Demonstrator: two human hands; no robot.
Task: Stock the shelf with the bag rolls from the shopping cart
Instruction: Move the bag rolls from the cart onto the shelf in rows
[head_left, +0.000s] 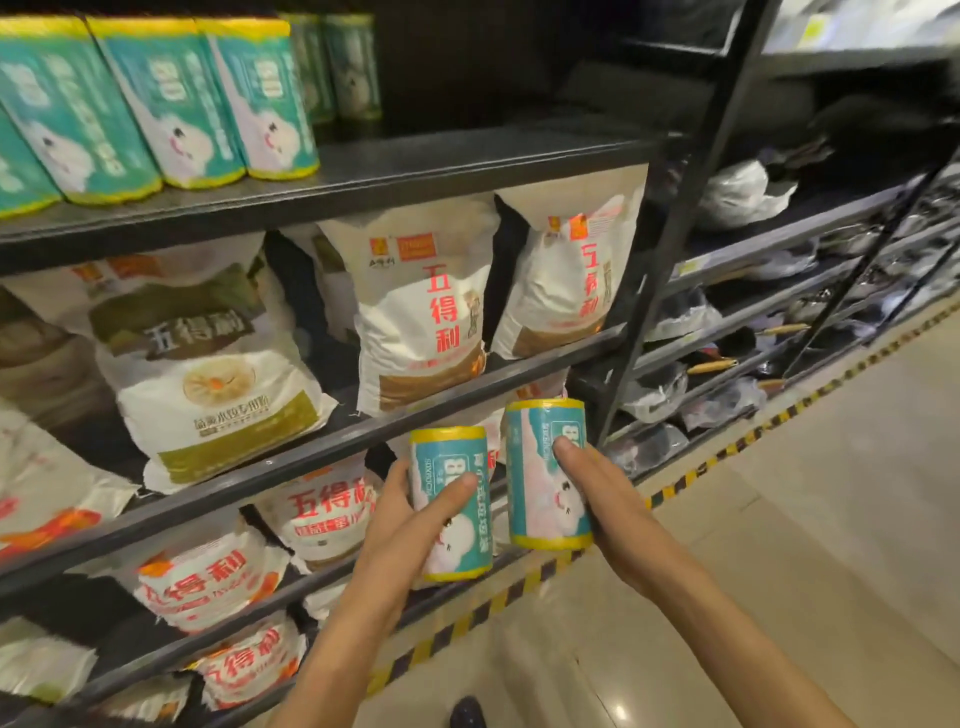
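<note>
The left hand (400, 525) has its fingers (457, 491) curled round one bag roll (451, 504), with the thumb lying across the front of it. The right hand (597, 488) holds a second bag roll (545, 475) the same way; its thumb presses on the front and the other fingers are hidden behind the roll. Both rolls stand nearly upright, side by side, close but not quite touching, out in the air in front of the shelves.

Far above the fingers and off to their left is the top shelf (415, 171), where more rolls (260, 98) of the same kind stand in a row. There is bare shelf just to the right of that row. I think that is where these two should go.

Right behind the fingers are big flour sacks (421, 306) on the lower shelves.

What could go wrong? Each roll is fat and smooth and held by just one hand. It could slide out on the long lift up. A roll could bump the shelf edge and get knocked loose. If one is set down leaning, it may tip and push over the ones already standing, because those lean a bit too. With both hands full, there is no free hand to catch a falling roll.

The shopping cart is not in view.
</note>
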